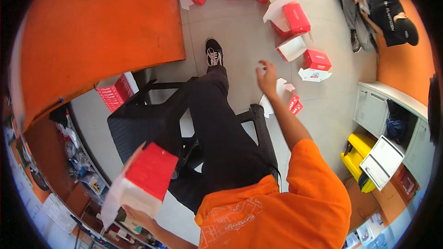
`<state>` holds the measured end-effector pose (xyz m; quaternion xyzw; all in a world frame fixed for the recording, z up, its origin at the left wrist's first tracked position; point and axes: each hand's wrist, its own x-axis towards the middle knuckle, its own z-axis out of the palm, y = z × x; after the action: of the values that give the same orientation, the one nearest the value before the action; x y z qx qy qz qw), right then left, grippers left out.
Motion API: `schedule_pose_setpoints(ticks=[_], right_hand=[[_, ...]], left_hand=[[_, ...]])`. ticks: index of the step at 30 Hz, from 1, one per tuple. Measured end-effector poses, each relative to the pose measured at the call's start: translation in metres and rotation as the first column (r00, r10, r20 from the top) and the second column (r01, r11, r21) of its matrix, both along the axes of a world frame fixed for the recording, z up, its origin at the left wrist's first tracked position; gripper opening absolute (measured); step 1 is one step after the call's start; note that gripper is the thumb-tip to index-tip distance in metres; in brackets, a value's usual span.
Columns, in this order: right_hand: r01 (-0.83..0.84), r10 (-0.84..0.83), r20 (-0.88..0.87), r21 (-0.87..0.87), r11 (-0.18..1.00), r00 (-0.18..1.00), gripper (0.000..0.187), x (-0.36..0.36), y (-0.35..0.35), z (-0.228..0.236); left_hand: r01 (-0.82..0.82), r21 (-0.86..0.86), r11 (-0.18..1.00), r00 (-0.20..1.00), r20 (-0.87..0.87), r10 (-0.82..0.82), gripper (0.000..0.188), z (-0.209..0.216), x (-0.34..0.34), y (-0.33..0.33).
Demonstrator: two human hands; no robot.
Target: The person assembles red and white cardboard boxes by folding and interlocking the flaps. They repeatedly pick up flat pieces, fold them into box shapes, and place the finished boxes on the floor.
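At the lower left, my left hand [138, 215] grips the white open end of a red-and-white cardboard box [151, 168], its pale flaps hanging outward. The box is tilted beside the black woven seat [143, 131]. My right hand [266, 82] is stretched forward over the floor, fingers loosely curled and apart, with no held thing showing. Just below it, partly hidden by my forearm, lies a white-flapped carton [280, 93] with red panels. Another red box [116, 93] stands beyond the seat at the left.
Several red-and-white boxes [295, 18] lie scattered over the grey floor [240, 27]. An orange tabletop [101, 32] fills the upper left. At the upper right a person in black [385, 16] sits against the wall. White lockers [371, 106] and a yellow bin [354, 159] stand at the right.
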<state>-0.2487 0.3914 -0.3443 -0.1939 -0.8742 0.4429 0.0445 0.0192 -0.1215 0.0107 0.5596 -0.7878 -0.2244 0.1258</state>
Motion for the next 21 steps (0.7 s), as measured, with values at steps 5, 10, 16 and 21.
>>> schedule_pose_setpoints(ticks=[5,10,16,21], right_hand=[[-0.155,0.03,0.27,0.455,0.877,0.962,0.077,-0.046,0.099,-0.093],[-0.636,0.154,0.657,0.601,0.484,0.738,0.033,-0.093,0.227,-0.135],[-0.606,0.267,0.549,0.66,0.443,0.792,0.03,-0.11,0.255,-0.098],[-0.385,0.405,0.079,0.517,0.765,0.911,0.031,-0.091,0.184,0.072]], left_hand=[[0.022,-0.131,0.991,0.956,0.292,0.017,0.063,0.026,-0.001,-0.005],[0.272,-0.155,0.95,0.87,0.461,-0.175,0.05,0.035,0.011,0.007],[-0.125,0.039,0.991,0.992,0.022,0.124,0.051,0.031,-0.009,0.041],[-0.134,0.199,0.971,0.99,-0.01,0.139,0.05,0.021,0.002,0.07]])
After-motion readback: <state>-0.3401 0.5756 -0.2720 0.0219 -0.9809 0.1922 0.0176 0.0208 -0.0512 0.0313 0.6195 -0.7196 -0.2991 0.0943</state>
